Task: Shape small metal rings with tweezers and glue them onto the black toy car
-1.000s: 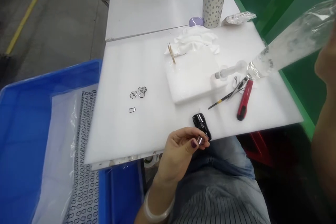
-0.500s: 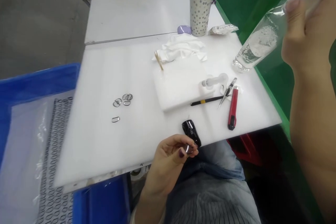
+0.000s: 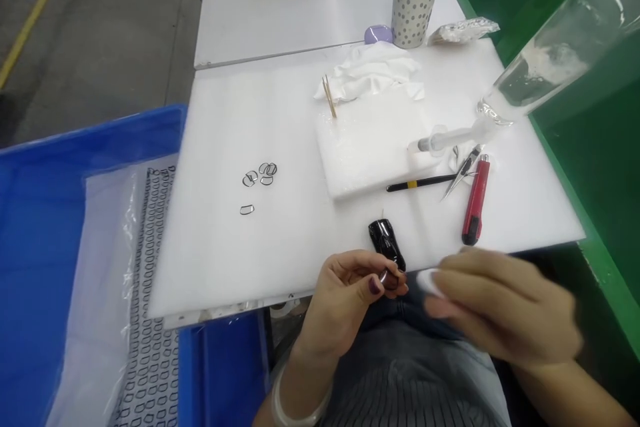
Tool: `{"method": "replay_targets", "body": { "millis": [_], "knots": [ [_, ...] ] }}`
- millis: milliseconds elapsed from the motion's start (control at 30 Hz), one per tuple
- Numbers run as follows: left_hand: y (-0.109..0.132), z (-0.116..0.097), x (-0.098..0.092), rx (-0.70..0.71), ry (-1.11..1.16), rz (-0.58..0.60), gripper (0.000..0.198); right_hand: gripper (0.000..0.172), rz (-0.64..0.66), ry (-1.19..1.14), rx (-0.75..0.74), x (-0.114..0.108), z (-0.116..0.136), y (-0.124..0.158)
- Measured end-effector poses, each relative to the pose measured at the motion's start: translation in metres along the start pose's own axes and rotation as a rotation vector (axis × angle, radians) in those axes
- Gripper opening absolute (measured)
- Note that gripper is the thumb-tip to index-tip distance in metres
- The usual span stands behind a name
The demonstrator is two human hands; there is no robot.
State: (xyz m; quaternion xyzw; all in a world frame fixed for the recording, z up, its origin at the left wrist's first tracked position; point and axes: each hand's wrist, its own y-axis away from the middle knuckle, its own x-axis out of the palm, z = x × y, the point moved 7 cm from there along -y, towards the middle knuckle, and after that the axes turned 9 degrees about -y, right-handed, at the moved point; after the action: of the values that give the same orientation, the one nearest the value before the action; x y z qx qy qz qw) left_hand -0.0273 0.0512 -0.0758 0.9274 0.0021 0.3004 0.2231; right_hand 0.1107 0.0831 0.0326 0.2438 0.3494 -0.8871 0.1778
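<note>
Motion has brought the right hand (image 3: 505, 307), blurred, from the clear bottle (image 3: 550, 67) at two o'clock down to four o'clock, pinching a white pad (image 3: 429, 282). Left hand (image 3: 343, 303) still pinches the small shiny piece (image 3: 388, 278) at five o'clock, by the desk's (image 3: 215, 267) near edge; the pad is now near, not touching, on the piece's three-o'clock side.

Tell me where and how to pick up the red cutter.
Grip the red cutter around the middle of its long body, probably best from above and the right: it lies flat, black end toward the near edge, with silver tweezers close on the left of its far end. The right hand is nearer, though it holds a white piece.
</note>
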Motion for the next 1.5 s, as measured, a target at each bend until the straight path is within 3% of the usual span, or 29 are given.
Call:
{"method": "replay_targets", "body": {
  "millis": [167, 433, 667, 767, 833, 900, 1033, 1200, 1500],
  "knots": [
    [0.001, 0.0, -0.001, 0.01, -0.033, -0.051, 0.021, 0.014, -0.067, 0.036, -0.063, 0.026, 0.015, 0.011],
    [0.001, 0.002, 0.0, 0.037, -0.054, -0.057, 0.021, 0.012, -0.002, 0.166, -0.024, 0.011, 0.016, 0.013],
    [0.008, 0.0, -0.006, 0.06, -0.205, -0.135, 0.02, 0.014, 0.052, 0.12, -0.057, 0.022, 0.016, 0.019],
    [0.02, -0.012, -0.018, 0.215, -0.476, -0.239, 0.012, 0.011, 0.044, 0.129, -0.018, 0.014, 0.004, 0.024],
    [0.033, -0.029, -0.023, 0.428, -0.791, -0.399, 0.019, 0.009, -0.026, 0.167, 0.035, 0.005, -0.009, 0.027],
    [0.043, -0.043, -0.015, 0.654, -1.124, -0.51, 0.025, 0.012, -0.09, 0.192, 0.098, 0.002, -0.022, 0.029],
    [0.043, -0.043, 0.01, 0.901, -1.505, -0.448, 0.018, 0.01, -0.057, 0.143, 0.131, 0.018, -0.03, 0.031],
    [0.039, -0.034, 0.021, 1.049, -1.571, -0.382, 0.013, 0.002, -0.017, 0.1, 0.17, 0.033, -0.03, 0.035],
    [0.037, -0.029, 0.019, 1.015, -1.548, -0.378, 0.015, 0.003, -0.002, 0.088, 0.226, 0.035, -0.033, 0.035]
  ]
}}
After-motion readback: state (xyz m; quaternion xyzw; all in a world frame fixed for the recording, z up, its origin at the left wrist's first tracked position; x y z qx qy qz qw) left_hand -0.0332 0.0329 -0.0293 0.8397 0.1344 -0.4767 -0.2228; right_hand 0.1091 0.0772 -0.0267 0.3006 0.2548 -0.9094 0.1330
